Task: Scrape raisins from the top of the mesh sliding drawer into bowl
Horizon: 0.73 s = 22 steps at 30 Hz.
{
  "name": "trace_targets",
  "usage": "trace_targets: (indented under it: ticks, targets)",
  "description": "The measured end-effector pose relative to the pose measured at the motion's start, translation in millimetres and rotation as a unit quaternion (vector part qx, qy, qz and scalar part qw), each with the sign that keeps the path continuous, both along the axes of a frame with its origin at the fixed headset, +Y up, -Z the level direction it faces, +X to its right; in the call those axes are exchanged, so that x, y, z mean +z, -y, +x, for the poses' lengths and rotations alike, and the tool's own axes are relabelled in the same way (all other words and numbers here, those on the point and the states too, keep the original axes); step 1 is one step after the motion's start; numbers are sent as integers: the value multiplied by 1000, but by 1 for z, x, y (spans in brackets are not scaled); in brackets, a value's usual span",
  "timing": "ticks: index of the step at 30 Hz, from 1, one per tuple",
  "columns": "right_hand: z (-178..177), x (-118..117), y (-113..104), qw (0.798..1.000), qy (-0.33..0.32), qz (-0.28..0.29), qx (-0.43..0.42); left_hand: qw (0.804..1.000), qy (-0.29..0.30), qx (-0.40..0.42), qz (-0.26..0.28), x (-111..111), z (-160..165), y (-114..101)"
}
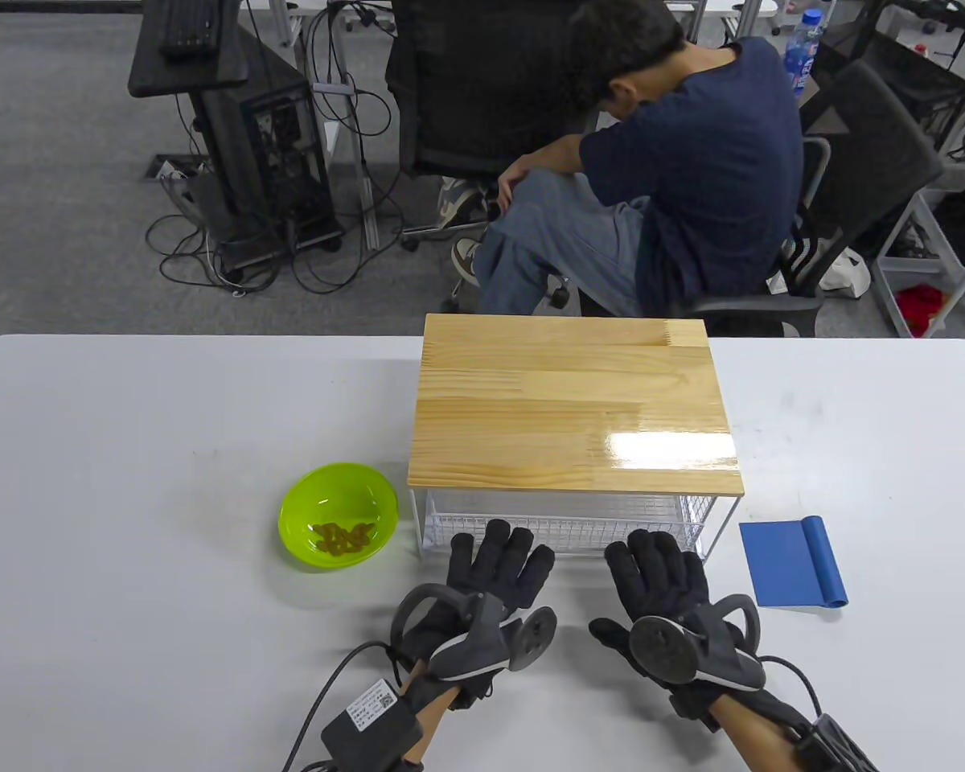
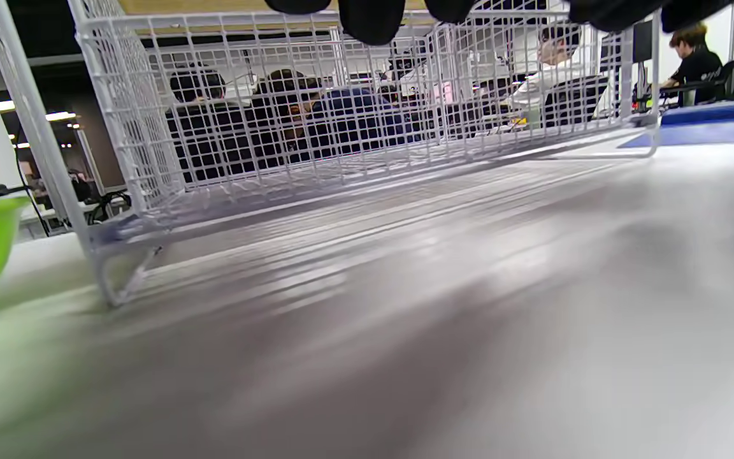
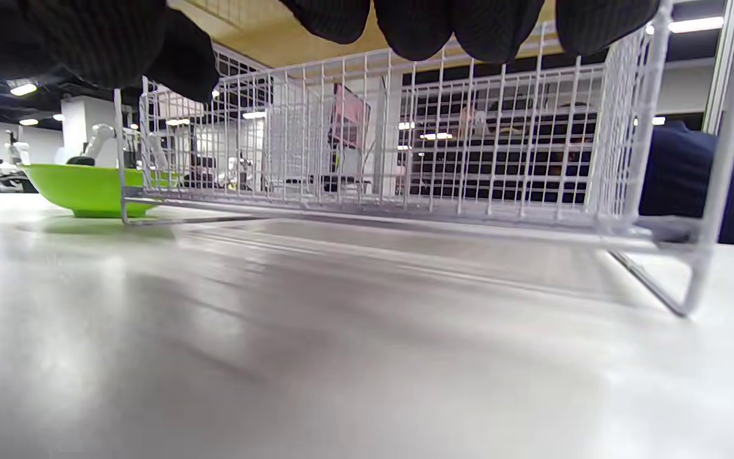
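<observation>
Overhead alone, bowl [image 1: 338,515] shows what look like raisins [image 1: 342,537].

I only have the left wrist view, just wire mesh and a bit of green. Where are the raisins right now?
Observer: Table view shows the raisins lying inside the green bowl; none show on the wooden top.
Operator: Is a scraper around?
Observer: A blue scraper lies flat on the table, right of the drawer rack, untouched.
Operator: And the right hand?
Observer: The right hand rests flat and open beside the left hand, both holding nothing, fingers toward the mesh drawer.
</observation>
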State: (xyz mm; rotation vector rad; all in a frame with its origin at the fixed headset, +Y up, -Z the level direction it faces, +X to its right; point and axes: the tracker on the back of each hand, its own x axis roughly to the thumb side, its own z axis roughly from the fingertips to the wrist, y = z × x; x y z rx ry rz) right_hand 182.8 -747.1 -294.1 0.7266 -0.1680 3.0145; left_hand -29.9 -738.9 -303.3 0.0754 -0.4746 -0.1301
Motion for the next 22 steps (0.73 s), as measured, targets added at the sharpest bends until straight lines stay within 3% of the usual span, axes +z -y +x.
trace_targets:
  ticks: [22]
  targets:
    - [-2,-1,2,1000,10,-15,-1,1000,4,5,-4,1,0,1]
